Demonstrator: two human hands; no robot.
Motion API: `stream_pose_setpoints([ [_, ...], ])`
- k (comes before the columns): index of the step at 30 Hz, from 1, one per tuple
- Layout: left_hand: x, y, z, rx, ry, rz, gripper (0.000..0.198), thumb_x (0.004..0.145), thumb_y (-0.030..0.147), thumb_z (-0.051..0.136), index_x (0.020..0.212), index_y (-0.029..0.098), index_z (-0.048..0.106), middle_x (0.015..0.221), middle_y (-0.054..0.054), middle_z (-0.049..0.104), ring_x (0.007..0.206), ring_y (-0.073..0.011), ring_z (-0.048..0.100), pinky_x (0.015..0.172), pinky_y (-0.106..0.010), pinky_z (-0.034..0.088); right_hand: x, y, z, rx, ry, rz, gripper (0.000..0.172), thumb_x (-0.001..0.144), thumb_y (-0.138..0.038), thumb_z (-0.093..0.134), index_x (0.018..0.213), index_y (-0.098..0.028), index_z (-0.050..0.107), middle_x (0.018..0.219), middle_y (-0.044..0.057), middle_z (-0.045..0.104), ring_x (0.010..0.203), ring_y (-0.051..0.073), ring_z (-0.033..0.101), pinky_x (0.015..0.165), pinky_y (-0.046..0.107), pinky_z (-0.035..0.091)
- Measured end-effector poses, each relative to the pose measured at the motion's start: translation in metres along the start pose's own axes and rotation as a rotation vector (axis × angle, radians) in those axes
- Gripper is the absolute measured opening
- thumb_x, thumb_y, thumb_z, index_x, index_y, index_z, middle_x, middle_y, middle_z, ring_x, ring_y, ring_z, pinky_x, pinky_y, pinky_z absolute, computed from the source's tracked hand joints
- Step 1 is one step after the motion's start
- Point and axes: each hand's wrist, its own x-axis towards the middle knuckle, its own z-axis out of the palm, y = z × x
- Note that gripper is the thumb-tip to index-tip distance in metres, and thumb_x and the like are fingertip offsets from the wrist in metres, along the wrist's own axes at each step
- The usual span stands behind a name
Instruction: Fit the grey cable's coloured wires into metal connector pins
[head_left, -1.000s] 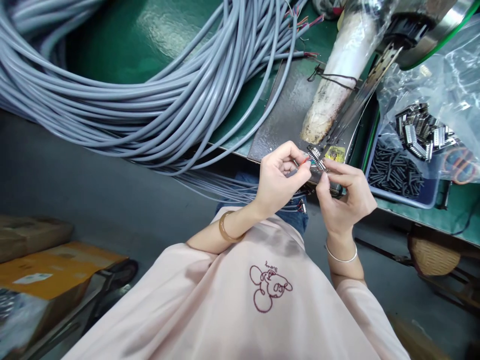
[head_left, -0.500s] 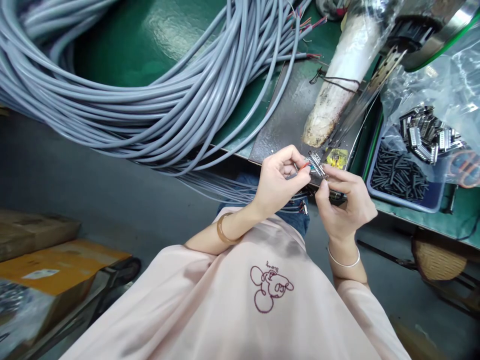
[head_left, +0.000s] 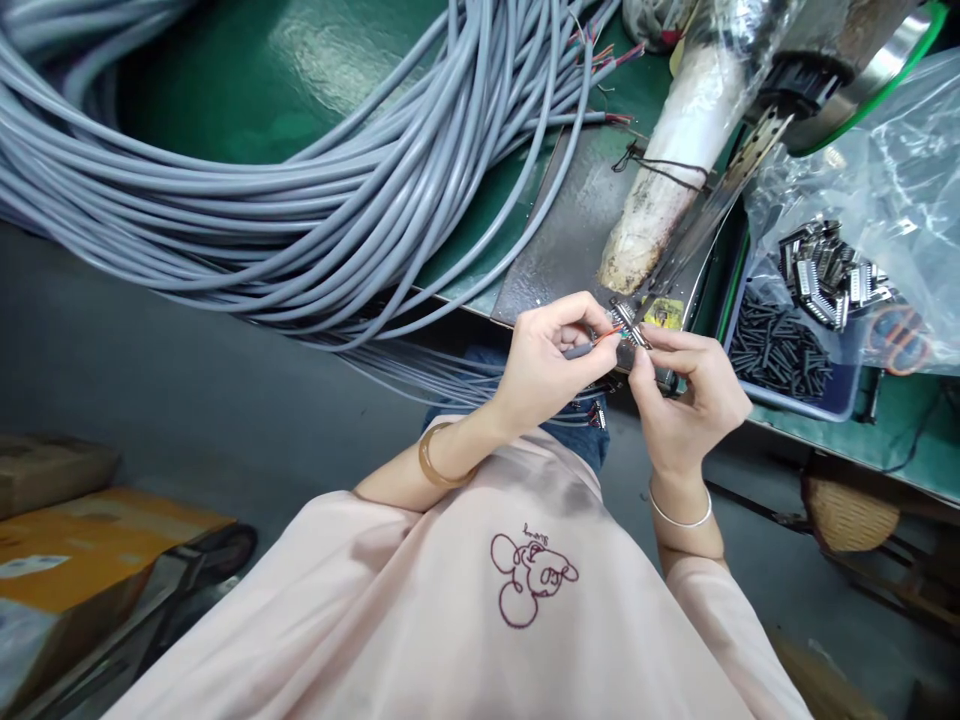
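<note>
My left hand [head_left: 544, 365] is closed around the stripped end of a grey cable [head_left: 579, 350], with thin red and coloured wires sticking out toward the right. My right hand [head_left: 686, 390] pinches a small metal connector [head_left: 628, 325] between thumb and forefinger. The wire tips meet the connector's back, just in front of the bench edge. Both hands sit close together above my lap.
A big bundle of grey cables [head_left: 300, 200] covers the green bench [head_left: 225, 90]. A dark metal plate [head_left: 570, 230] and a wrapped machine arm [head_left: 667, 170] stand behind my hands. A blue tray [head_left: 780, 350] of black sleeves and a plastic bag of metal connectors [head_left: 825, 270] lie at the right. Cardboard boxes [head_left: 82, 540] sit lower left.
My hands stayed together on the connector and wires, with small finger shifts. The view drifted slightly.
</note>
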Motion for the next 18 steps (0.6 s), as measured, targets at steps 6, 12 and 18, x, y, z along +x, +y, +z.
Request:
stream_pose_setpoints([
  [6,0.004,-0.001,-0.002,0.003,-0.015,0.009,0.01,0.081,0.013,0.069,0.074,0.017,0.061,0.073,0.001,0.06,0.056,-0.005,0.048,0.05,-0.018,0.038,0.005,0.0,0.0,0.019,-0.015,0.013,0.014,0.083,-0.01,0.073,0.085,-0.023,0.067,0.095,0.0,0.078,0.088,0.018,0.076,0.079,0.034,0.062],
  [12,0.005,0.005,-0.001,0.002,-0.008,0.015,0.013,0.08,0.011,0.069,0.072,0.017,0.06,0.069,0.003,0.055,0.053,-0.004,0.043,0.048,-0.019,0.034,0.008,0.0,-0.001,0.021,0.0,0.004,0.014,0.082,-0.011,0.075,0.084,-0.023,0.069,0.094,0.001,0.079,0.089,0.019,0.076,0.077,0.035,0.063],
  [18,0.008,0.014,0.0,0.0,-0.011,0.011,0.015,0.078,0.011,0.069,0.07,0.017,0.058,0.068,0.002,0.055,0.055,-0.005,0.045,0.049,-0.019,0.036,0.01,-0.004,-0.004,-0.013,-0.009,0.003,0.013,0.084,-0.013,0.074,0.086,-0.024,0.069,0.098,0.001,0.079,0.09,0.019,0.077,0.077,0.036,0.064],
])
